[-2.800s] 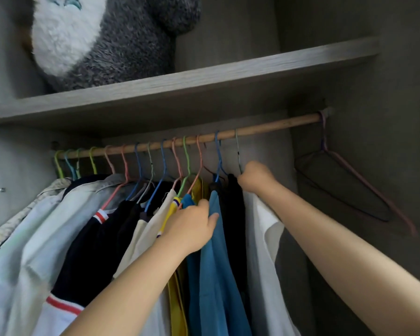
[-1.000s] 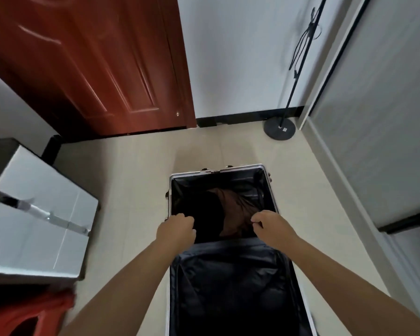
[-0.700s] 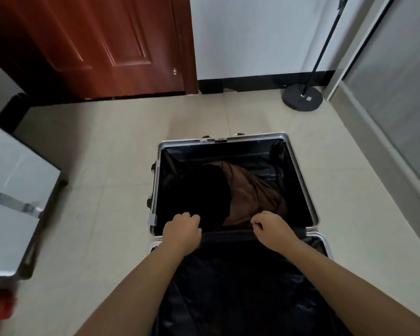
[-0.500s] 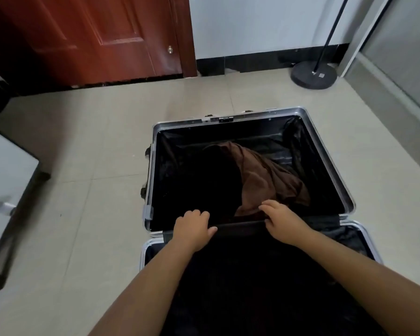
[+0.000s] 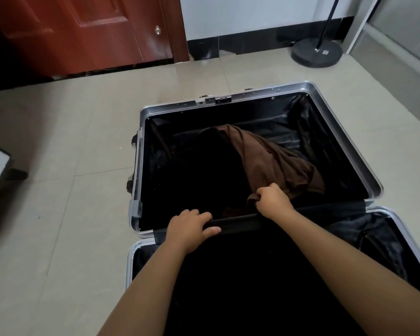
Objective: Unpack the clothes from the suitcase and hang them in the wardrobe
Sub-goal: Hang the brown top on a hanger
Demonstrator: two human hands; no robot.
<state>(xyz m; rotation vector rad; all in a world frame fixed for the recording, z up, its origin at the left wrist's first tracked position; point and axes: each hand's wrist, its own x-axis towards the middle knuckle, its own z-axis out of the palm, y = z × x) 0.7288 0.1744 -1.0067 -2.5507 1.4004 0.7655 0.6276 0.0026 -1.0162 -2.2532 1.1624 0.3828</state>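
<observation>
While the silver-framed suitcase [image 5: 344, 132] lies open flat on the tiled floor [image 5: 66, 180], the person leans over it with both bare arms stretched forward. Their right hand [image 5: 273, 200] has its grip closed tight around a bunched edge of the brown garment [image 5: 272, 161], which lies crumpled in the far half against the black lining, toward the right side. Their left hand [image 5: 190, 230] rests on the black hinge strip [image 5: 325, 210] between the two halves, fingers loosely spread over it and thumb out, clutching nothing. Beyond the case stand a reddish-brown door [image 5: 83, 32] and the round black base of a floor stand [image 5: 317, 55] near the wall
</observation>
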